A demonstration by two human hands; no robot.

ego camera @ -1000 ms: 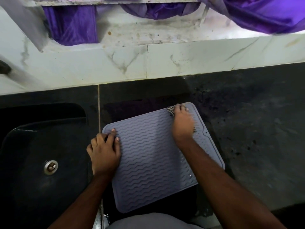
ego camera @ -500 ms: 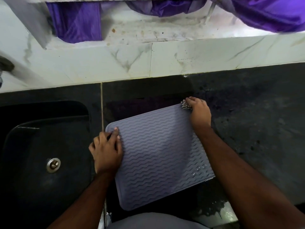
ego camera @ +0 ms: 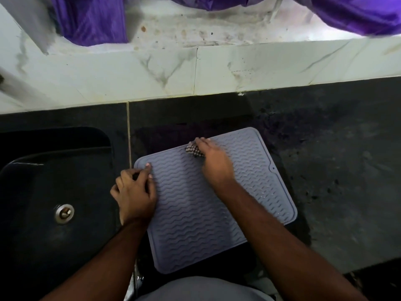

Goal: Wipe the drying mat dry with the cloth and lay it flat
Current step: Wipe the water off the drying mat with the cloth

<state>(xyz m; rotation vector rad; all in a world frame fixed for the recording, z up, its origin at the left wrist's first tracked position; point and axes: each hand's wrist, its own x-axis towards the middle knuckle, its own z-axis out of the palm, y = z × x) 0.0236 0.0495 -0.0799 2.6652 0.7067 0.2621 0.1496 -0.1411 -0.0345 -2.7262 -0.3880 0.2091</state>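
A grey silicone drying mat (ego camera: 195, 213) with wavy ridges lies flat on the dark counter, turned a little. My right hand (ego camera: 214, 164) presses a small checkered cloth (ego camera: 193, 151) onto the mat near its far edge; only part of the cloth shows past my fingers. My left hand (ego camera: 135, 192) rests on the mat's left edge, with the fingertips pressing the near-left corner area down. Small water drops glint on the right side of the mat.
A black sink (ego camera: 54, 203) with a metal drain (ego camera: 64, 213) sits just left of the mat. The dark stone counter (ego camera: 336, 170) stretches to the right, with wet patches around the mat. A white marble ledge (ego camera: 195, 70) and purple fabric (ego camera: 93, 20) lie behind.
My right hand has slid the cloth from the mat's far-right corner leftward to the middle of the far edge. The left hand has stayed on the left edge.
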